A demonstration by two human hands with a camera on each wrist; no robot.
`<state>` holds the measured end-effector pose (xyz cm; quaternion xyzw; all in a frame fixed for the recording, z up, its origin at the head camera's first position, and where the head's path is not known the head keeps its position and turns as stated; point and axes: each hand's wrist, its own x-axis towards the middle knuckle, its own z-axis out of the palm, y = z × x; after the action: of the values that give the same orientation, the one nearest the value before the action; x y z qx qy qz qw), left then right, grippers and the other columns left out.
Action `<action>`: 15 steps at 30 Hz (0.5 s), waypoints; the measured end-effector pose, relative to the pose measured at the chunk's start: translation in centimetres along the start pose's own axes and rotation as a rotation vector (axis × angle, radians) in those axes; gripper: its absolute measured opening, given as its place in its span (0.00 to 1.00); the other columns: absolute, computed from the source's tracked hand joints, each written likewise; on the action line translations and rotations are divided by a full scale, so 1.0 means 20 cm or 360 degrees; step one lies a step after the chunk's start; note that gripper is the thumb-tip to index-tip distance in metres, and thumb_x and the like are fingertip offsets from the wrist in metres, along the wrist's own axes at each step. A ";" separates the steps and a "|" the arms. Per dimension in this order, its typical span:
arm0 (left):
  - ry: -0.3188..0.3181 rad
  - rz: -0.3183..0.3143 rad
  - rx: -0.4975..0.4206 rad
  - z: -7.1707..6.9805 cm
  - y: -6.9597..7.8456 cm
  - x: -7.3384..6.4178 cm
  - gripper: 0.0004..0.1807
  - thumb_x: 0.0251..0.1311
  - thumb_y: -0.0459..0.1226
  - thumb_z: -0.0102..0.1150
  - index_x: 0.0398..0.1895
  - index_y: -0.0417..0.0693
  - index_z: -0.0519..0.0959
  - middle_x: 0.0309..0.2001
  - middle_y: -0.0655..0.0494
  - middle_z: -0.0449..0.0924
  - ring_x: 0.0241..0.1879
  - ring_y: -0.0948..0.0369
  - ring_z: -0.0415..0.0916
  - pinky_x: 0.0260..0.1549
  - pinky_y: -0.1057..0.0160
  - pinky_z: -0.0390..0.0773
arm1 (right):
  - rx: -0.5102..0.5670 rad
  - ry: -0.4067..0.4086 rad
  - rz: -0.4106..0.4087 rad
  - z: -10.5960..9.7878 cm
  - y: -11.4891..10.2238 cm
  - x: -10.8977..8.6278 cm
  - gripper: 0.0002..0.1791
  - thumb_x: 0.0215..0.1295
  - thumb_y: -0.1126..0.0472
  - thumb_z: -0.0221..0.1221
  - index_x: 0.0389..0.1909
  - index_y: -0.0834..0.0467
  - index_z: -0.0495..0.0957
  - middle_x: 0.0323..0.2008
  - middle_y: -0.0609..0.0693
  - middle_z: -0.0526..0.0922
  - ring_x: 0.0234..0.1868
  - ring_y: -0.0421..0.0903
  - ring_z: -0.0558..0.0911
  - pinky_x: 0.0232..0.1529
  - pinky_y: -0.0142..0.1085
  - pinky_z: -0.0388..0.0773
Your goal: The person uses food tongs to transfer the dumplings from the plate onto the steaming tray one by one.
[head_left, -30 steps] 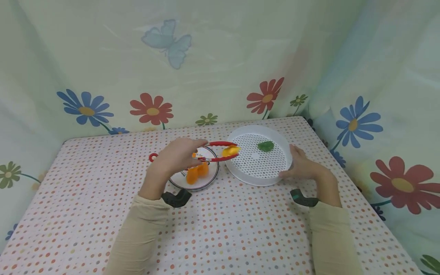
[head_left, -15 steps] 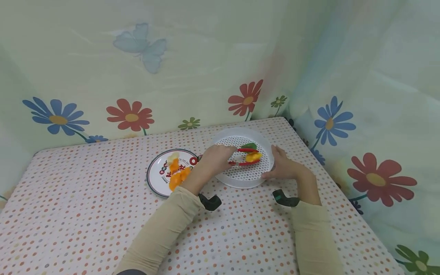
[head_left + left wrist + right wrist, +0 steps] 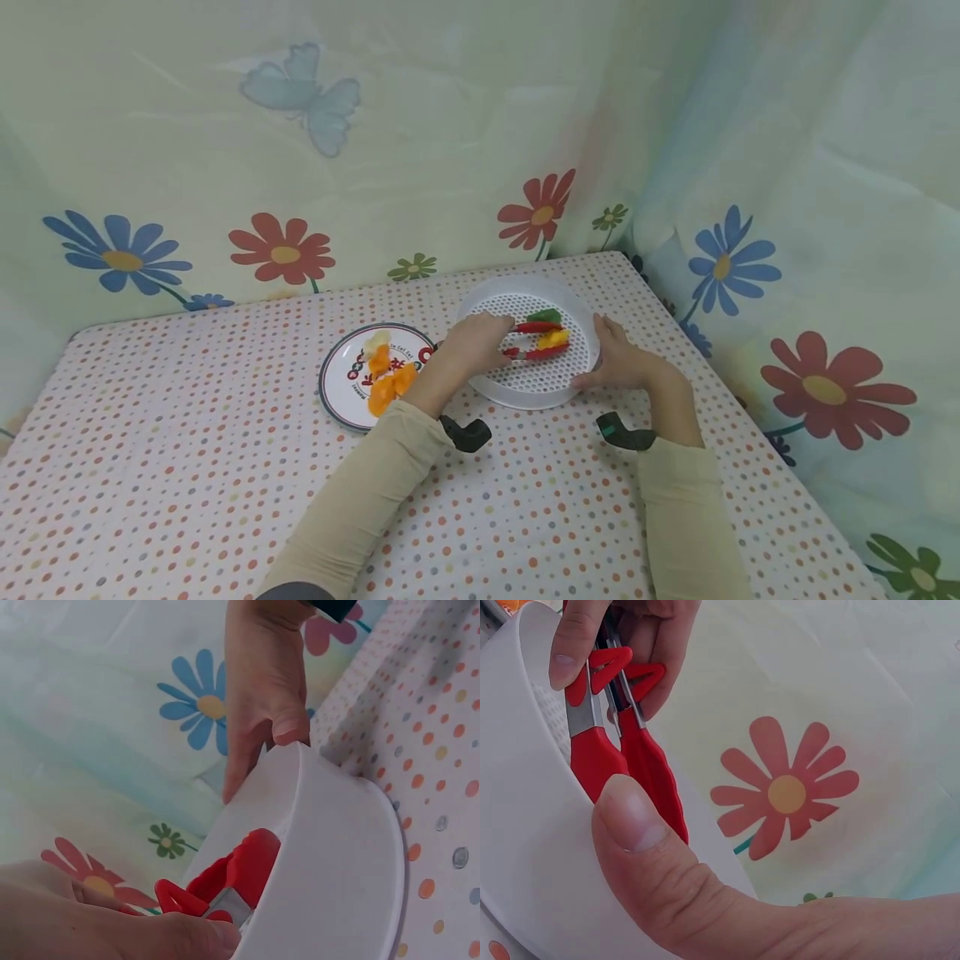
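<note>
My left hand (image 3: 472, 342) holds a pair of red-tipped tongs (image 3: 540, 353), its thumb pressing the metal arm in the left wrist view. Between the tong tips, inside the round white sieve (image 3: 522, 398), is a yellow food-like piece (image 3: 553, 338). Just behind it a green leafy-looking piece (image 3: 545, 316) lies on the perforated bottom. On the sieve's right side, my right hand (image 3: 618, 360) grips the wall, thumb at the near rim and fingers spread along the outside. The sieve wall hides the tong tips in the left wrist view.
A white plate (image 3: 341, 392) with a dark rim and printed lettering stands left of the sieve, partly behind the left forearm. It bears several orange pieces (image 3: 382, 393) and a pale one (image 3: 377, 343). A flowered curtain rises behind the dotted tablecloth (image 3: 187, 433).
My left hand has carried the yellow piece in the tongs rightward from the sieve's left rim to beside the green piece. The right hand stays on the sieve; the view has shifted right.
</note>
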<state>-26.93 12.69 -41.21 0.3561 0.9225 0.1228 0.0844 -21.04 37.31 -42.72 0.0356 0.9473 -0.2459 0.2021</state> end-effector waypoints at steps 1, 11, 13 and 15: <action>-0.0009 -0.0002 -0.0019 0.00 0.00 0.00 0.31 0.55 0.45 0.67 0.62 0.48 0.71 0.57 0.54 0.77 0.55 0.56 0.73 0.57 0.57 0.73 | 0.0001 0.0004 0.0004 0.00 0.00 0.00 0.72 0.47 0.37 0.68 0.73 0.63 0.24 0.72 0.69 0.27 0.71 0.74 0.39 0.63 0.69 0.48; 0.0014 -0.0039 -0.0099 -0.01 0.00 -0.01 0.33 0.52 0.44 0.69 0.62 0.46 0.72 0.58 0.53 0.76 0.58 0.55 0.72 0.59 0.56 0.72 | 0.0019 0.0027 -0.0008 0.01 0.00 -0.01 0.73 0.46 0.38 0.69 0.73 0.64 0.25 0.72 0.69 0.27 0.71 0.74 0.39 0.63 0.69 0.49; 0.0022 -0.0054 -0.0091 -0.02 0.00 -0.02 0.33 0.51 0.45 0.70 0.61 0.46 0.72 0.57 0.53 0.77 0.56 0.55 0.72 0.58 0.56 0.72 | 0.0018 0.0025 -0.0007 0.01 0.00 -0.01 0.73 0.46 0.38 0.69 0.72 0.64 0.25 0.72 0.69 0.27 0.70 0.74 0.39 0.63 0.69 0.49; 0.0029 -0.0066 -0.0079 -0.03 0.01 -0.03 0.35 0.50 0.45 0.71 0.62 0.46 0.71 0.57 0.53 0.77 0.56 0.55 0.73 0.57 0.56 0.73 | 0.0020 0.0024 -0.0006 0.01 0.00 0.00 0.73 0.46 0.38 0.69 0.72 0.64 0.25 0.72 0.69 0.27 0.70 0.74 0.39 0.63 0.69 0.48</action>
<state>-26.57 12.33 -40.51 0.3337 0.9270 0.1472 0.0873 -20.95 37.22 -42.85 0.0369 0.9473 -0.2520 0.1942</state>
